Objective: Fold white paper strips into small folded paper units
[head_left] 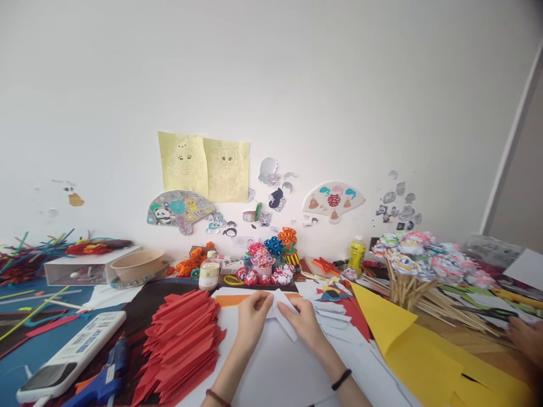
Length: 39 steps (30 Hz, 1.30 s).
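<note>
Where the two hands meet at the middle of the table, one folded white paper piece (283, 316) is pinched from both sides: the left hand (253, 316) grips its left part with fingers closed on it, and the right hand (304, 322) clamps its right part, thumb on top.

- White sheets (271, 367): several, loosely layered under the hands; exact count cannot be told.
- Red folded paper stack (182, 339): one fanned pile, just left of the left forearm, pieces too many to count.
- Yellow sheets (424, 356): at least two, overlapping, right of the right forearm, reaching the near right corner.
- Glue gun (104, 376), blue: one, near left edge.
- Calculator-like device (72, 356), white: one, beside the glue gun.
- Bowl (138, 264): one, back left.
- Bottles: one white (209, 272), one yellow (357, 254), both at the back.
- Paper flowers on sticks (418, 260): one large bunch, back right.
- Another person's hand (526, 336): one, at the right edge.

Open room: a bare stretch of white paper between the forearms; clutter crowds the back edge and both sides.
</note>
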Motion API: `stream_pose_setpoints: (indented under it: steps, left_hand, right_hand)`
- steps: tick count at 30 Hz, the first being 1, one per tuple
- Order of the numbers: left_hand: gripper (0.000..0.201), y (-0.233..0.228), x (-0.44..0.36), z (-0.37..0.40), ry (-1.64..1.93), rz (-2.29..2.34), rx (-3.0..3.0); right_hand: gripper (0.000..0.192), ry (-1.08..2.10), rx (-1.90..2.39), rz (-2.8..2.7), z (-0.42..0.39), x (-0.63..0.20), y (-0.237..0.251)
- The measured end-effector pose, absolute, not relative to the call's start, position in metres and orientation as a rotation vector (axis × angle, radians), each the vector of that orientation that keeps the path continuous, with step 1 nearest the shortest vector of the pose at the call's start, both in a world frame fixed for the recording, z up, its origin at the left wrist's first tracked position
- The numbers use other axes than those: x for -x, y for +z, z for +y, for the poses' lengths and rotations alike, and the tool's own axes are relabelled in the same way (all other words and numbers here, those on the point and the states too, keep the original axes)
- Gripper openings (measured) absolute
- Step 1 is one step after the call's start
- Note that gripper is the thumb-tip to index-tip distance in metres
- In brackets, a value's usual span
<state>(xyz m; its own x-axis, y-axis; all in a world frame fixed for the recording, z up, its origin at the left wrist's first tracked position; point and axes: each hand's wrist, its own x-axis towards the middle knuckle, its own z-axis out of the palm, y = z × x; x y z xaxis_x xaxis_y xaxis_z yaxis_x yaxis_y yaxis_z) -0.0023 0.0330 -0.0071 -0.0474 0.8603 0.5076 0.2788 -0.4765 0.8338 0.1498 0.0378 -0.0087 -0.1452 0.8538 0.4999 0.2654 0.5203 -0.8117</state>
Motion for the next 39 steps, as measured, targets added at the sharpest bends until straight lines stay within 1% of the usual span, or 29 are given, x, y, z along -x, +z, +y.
stream_pose_setpoints:
  steps: [9, 17, 22, 26, 29, 30, 34, 39]
  left_hand:
    - [0.026, -0.012, -0.002, 0.031, 1.523, 1.191, -1.923]
    - [0.024, -0.013, -0.004, 0.029, 1.408, 1.188, -2.038]
    - [0.025, -0.014, -0.006, 0.028, 1.383, 1.256, -2.087]
    - [0.026, -0.010, -0.006, 0.028, 1.484, 1.236, -1.994]
    - [0.028, -0.008, -0.005, 0.028, 1.548, 1.216, -1.851]
    - [0.030, -0.007, -0.004, 0.029, 1.540, 1.199, -1.818]
    - [0.034, -0.007, 0.002, 0.033, 1.496, 1.185, -1.758]
    - [0.035, -0.009, 0.008, 0.038, 1.596, 1.213, -1.705]
  right_hand:
    - [0.043, 0.665, 0.971, -1.627, 0.039, -0.150, -0.012]
    - [0.035, 0.698, 0.901, -1.619, 0.036, -0.152, -0.007]
    - [0.037, 0.707, 0.953, -1.604, 0.036, -0.152, -0.006]
    - [0.036, 0.881, 0.892, -1.520, 0.040, -0.153, -0.009]
    - [0.044, 1.086, 0.876, -1.406, 0.044, -0.156, -0.012]
    - [0.044, 1.127, 0.869, -1.389, 0.045, -0.156, -0.013]
    - [0.036, 1.151, 0.839, -1.387, 0.047, -0.160, -0.016]
    - [0.037, 1.201, 0.875, -1.352, 0.046, -0.162, -0.018]
